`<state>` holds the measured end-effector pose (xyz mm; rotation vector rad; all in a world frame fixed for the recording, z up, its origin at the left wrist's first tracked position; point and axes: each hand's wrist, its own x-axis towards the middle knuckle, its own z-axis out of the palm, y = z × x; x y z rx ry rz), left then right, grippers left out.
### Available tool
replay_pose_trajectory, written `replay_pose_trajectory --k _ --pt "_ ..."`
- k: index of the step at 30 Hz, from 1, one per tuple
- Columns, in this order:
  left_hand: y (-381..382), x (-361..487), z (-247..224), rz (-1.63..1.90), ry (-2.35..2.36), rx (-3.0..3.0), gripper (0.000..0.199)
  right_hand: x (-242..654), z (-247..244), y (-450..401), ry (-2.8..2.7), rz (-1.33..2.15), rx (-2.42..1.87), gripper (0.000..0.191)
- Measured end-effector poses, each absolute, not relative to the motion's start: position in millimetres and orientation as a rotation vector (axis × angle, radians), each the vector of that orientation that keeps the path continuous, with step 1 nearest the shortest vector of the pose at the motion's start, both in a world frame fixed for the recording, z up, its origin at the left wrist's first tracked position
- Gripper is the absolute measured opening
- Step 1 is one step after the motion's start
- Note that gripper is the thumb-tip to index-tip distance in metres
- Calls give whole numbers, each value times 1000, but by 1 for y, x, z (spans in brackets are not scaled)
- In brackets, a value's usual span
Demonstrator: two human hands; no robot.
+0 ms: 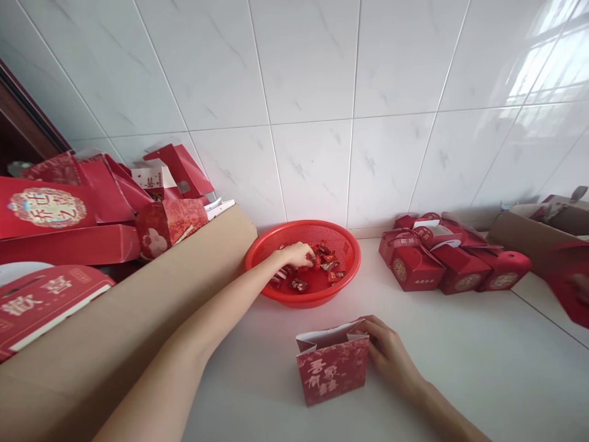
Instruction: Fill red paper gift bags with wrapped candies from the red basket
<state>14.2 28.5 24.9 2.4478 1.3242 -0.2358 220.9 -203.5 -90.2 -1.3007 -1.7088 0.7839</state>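
My left hand (298, 255) reaches into a red plastic basket (307, 301), its fingers closed among small red wrapped candies (330, 266); what they hold is too small to make out. In front of the basket a red paper bag (334, 371) with pale lettering stands upright on the white table, its top open. My right hand (381, 341) grips the bag's upper right edge, fingers at the rim. The inside bottom of the bag is hidden.
A large cardboard box (184, 276) full of red gift boxes and bags fills the left side. Several closed red boxes (416, 267) sit at the right against the tiled wall. Another cardboard box (524, 236) and a blurred red item (570, 282) are at the far right.
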Motion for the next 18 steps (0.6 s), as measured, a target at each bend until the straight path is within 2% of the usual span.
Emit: replay_pose_trajectory --k 8,18 --pt "51 -13 18 151 1239 2040 27 221 -92 -203 -1711 783 -1285 25" --pt "44 -21 28 178 1184 1759 43 222 -93 -203 -1708 808 -1288 25"
